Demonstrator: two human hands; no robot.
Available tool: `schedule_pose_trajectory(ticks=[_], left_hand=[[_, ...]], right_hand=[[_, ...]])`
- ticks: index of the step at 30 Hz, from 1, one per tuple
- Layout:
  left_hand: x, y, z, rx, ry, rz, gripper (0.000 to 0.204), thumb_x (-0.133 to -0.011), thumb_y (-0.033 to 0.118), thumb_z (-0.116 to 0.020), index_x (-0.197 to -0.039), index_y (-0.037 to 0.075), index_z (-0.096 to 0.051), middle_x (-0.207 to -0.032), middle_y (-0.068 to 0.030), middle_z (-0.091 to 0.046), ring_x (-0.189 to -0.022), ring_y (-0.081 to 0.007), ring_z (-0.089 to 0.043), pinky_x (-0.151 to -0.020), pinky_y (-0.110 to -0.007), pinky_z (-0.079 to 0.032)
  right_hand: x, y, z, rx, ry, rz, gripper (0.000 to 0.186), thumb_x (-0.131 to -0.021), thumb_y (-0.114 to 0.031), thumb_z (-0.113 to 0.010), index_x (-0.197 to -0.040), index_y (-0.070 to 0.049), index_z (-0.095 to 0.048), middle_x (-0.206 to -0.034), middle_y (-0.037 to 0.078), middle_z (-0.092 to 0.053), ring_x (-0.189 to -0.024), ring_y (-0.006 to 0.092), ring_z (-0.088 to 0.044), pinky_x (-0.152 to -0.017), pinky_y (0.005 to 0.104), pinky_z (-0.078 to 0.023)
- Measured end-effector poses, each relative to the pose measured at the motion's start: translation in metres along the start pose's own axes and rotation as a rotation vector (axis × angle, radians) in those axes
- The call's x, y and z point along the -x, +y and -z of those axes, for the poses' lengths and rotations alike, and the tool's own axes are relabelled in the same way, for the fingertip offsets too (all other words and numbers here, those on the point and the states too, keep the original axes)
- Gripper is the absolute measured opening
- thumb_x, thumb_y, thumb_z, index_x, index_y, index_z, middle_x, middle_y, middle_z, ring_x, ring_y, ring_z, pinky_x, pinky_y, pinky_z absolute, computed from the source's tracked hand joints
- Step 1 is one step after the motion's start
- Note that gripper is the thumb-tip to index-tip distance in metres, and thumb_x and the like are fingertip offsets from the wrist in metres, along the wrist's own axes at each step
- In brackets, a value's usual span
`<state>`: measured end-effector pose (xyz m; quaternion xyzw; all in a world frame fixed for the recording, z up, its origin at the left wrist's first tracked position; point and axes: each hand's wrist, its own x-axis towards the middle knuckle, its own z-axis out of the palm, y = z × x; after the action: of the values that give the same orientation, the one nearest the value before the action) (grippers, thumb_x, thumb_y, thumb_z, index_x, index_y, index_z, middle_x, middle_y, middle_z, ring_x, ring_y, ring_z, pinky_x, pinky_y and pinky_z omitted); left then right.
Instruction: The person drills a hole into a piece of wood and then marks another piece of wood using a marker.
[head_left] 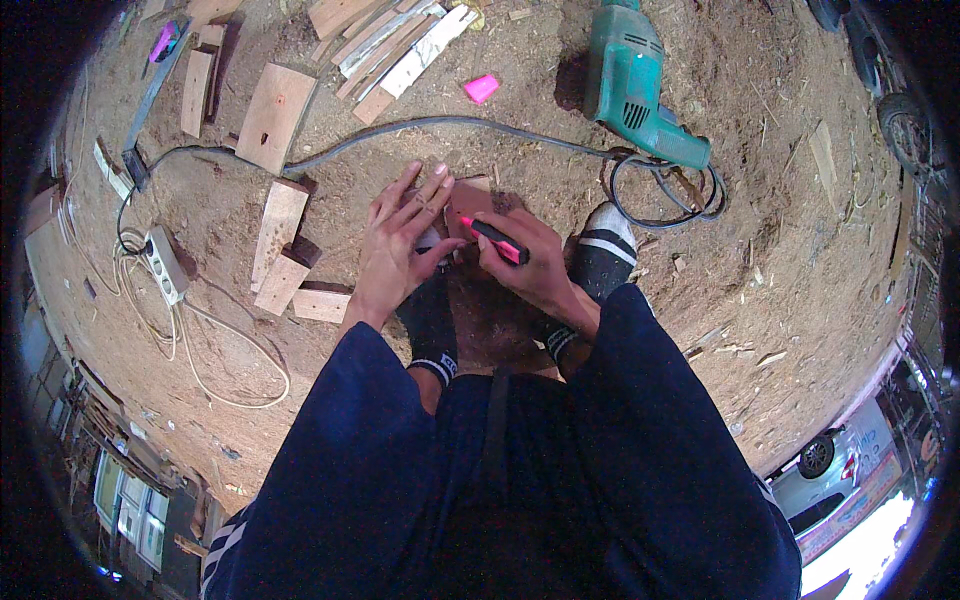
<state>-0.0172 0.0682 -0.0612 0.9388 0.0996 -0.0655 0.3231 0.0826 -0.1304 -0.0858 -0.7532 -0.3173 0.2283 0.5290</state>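
Note:
A pink-and-black marker (499, 241) is held in my right hand (540, 255), its fingers closed round it. The marker's pink end points at a reddish-brown wood piece (470, 197) lying between my feet. My left hand (403, 232) is at the left side of this wood, fingers stretched out and slightly apart, thumb reaching toward the marker. Whether its fingertips press on the wood is hard to tell. Both hands cover part of the piece, and its near part lies in shadow.
A green power drill (640, 85) lies at the far right, its black cord (440, 121) running left to a white power strip (166, 265). Cut wood blocks (278, 118) and stacked strips (400, 55) lie left and far. A small pink piece (481, 89) rests on the dirt.

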Motion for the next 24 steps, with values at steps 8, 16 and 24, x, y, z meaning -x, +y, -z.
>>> schedule_pose_trajectory(ticks=[8, 16, 24], left_hand=[[-0.001, 0.000, 0.000, -0.002, 0.009, -0.007, 0.081, -0.080, 0.034, -0.084, -0.153, 0.017, -0.052, -0.160, -0.0026, -0.047, -0.151, -0.0323, -0.037, -0.118, -0.050, -0.034], [-0.001, 0.000, 0.001, -0.009, -0.005, -0.006, 0.083, -0.079, 0.031, -0.084, -0.153, 0.016, -0.052, -0.161, -0.0032, -0.047, -0.151, -0.0329, -0.037, -0.118, -0.050, -0.034], [0.004, 0.006, 0.006, 0.060, 0.119, -0.048, 0.085, -0.076, 0.027, -0.086, -0.152, 0.013, -0.052, -0.151, -0.0093, -0.052, -0.141, -0.0386, -0.045, -0.114, -0.049, -0.040]], right_hand=[[-0.001, 0.000, 0.000, 0.011, -0.009, -0.030, 0.037, -0.083, -0.011, -0.078, -0.119, -0.005, -0.072, -0.086, 0.014, -0.067, -0.073, 0.0311, -0.065, -0.065, 0.0390, -0.052], [-0.003, 0.000, -0.005, -0.044, 0.022, -0.014, 0.034, -0.083, -0.010, -0.078, -0.116, -0.005, -0.073, -0.093, 0.016, -0.072, -0.078, 0.0324, -0.069, -0.070, 0.0384, -0.056], [-0.015, 0.000, 0.019, 0.129, 0.490, 0.052, 0.031, -0.089, 0.002, -0.067, -0.119, 0.000, -0.071, -0.086, 0.016, -0.072, -0.078, 0.0307, -0.071, -0.071, 0.0387, -0.057]])
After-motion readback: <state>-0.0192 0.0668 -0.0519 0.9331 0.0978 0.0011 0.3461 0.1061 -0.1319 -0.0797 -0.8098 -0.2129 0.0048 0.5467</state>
